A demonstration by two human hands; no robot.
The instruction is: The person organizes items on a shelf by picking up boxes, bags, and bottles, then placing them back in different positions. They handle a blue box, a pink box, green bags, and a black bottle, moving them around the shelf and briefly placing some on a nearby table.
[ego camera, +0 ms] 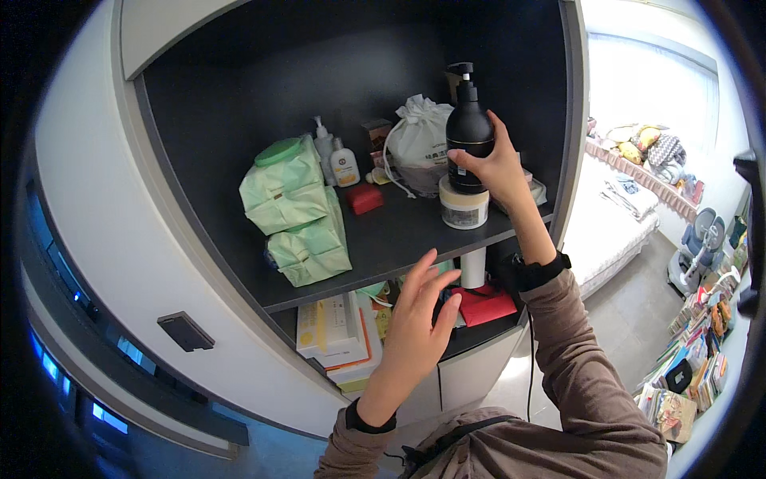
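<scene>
My right hand [499,164] grips a black pump bottle [470,126] around its lower body. The bottle is upright, directly above a white jar with a pale lid [464,206]; I cannot tell whether its base touches the lid. In front of the dark shelf [395,239], my left hand [416,326] holds nothing, its fingers apart. Behind the bottle sits a white drawstring bag [419,141]. Farther left on the shelf are a small red box [364,199], a white lotion bottle [344,164] and green soft packs of wipes or tissues [287,197].
White and yellow boxes [332,332], a red pouch [488,305] and a white cylinder [473,267] occupy the lower shelf. The cabinet's side panel [568,120] rises right of my right hand. Beyond it are a bed [610,239] and stacked books [682,359].
</scene>
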